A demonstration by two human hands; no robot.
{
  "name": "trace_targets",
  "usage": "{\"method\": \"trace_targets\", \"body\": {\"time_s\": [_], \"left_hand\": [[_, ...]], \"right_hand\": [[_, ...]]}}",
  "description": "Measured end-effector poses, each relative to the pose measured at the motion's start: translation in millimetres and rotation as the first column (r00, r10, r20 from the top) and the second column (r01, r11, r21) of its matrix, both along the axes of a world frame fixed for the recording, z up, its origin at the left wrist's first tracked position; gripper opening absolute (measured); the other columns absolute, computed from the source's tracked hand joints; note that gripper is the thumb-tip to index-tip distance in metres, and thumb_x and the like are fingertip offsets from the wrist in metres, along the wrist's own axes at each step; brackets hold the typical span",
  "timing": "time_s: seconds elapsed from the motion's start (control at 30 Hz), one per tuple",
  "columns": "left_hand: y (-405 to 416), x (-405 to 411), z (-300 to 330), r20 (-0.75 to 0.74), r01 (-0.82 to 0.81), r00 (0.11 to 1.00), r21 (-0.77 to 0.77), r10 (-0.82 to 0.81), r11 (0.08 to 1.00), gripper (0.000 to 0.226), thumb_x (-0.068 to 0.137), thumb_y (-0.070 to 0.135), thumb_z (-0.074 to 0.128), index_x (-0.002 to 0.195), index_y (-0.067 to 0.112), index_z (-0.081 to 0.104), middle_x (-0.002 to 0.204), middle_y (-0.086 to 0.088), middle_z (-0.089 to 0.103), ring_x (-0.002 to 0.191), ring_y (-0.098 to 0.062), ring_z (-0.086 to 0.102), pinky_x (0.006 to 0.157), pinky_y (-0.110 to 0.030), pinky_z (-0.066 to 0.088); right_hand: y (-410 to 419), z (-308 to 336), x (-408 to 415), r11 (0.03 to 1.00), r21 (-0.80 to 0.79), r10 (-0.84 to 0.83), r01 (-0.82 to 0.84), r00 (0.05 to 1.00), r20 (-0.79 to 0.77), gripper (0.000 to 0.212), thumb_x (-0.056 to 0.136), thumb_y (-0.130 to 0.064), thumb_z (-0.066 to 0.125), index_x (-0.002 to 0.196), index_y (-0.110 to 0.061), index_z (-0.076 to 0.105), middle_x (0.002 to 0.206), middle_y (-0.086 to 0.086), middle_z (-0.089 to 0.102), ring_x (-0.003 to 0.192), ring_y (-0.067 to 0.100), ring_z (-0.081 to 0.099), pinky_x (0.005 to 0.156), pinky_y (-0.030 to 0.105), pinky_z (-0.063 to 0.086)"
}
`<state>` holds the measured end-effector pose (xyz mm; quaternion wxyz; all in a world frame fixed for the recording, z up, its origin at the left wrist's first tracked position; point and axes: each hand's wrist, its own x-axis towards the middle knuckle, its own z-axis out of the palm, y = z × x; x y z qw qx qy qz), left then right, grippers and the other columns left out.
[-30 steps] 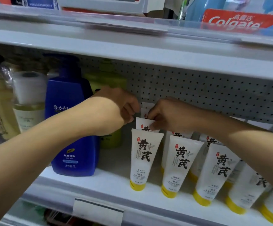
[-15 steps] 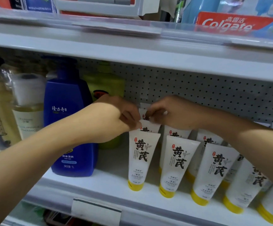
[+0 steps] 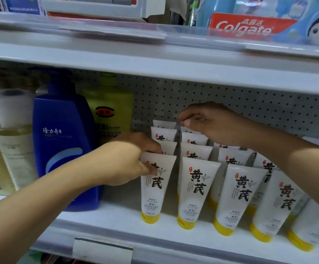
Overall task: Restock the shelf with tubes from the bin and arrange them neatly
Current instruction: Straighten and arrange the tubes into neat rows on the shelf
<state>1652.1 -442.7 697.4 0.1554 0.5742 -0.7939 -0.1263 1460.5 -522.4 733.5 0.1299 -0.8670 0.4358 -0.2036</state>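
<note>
Both hands among the tubes on the white metal shelf (image 3: 116, 218).
The left hand (image 3: 124, 161) pinches the front white plastic tube with a yellow cap (image 3: 155, 189) by its top; the right hand (image 3: 210, 122), fingers curled, pinches the rear tube (image 3: 188, 129) of the next column.

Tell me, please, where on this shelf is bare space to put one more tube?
One bare strip lies on the white shelf board, between the blue plastic bottle and the leftmost white tube with yellow cap. Rightwards the tube rows stand tightly packed. The left hand pinches that tube.
</note>
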Motion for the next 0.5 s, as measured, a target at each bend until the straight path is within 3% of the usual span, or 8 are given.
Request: {"method": "trace_targets", "body": {"time_s": [0.33,0.5], "left_hand": [[-1,-2,3,0.000,0.013,1.000,0.033,-0.013,0.999,0.016,0.082,0.032,0.067,0.096,0.038,0.063,0.095,0.024,0.063,0.091,0.003,0.061,0.078,-0.016,0.051],[-2,4,17,-0.124,-0.051,0.991,-0.063,0.043,0.997,0.011,0.081,0.033,0.065,0.089,0.042,0.063,0.091,0.024,0.066,0.086,0.007,0.062,0.071,-0.009,0.050]], "right_hand": [[-5,-1,-2,0.998,-0.064,-0.004,0.002,0.999,-0.032,0.026,0.095,-0.017,0.048,0.119,-0.019,0.060,0.118,-0.002,0.063,0.108,0.011,0.057,0.095,0.021,0.042],[-16,0,5,0.995,-0.094,-0.031,0.023,0.996,-0.079,0.026,0.093,-0.009,0.051,0.117,-0.014,0.061,0.114,-0.001,0.063,0.105,0.011,0.059,0.089,0.014,0.041]]}}
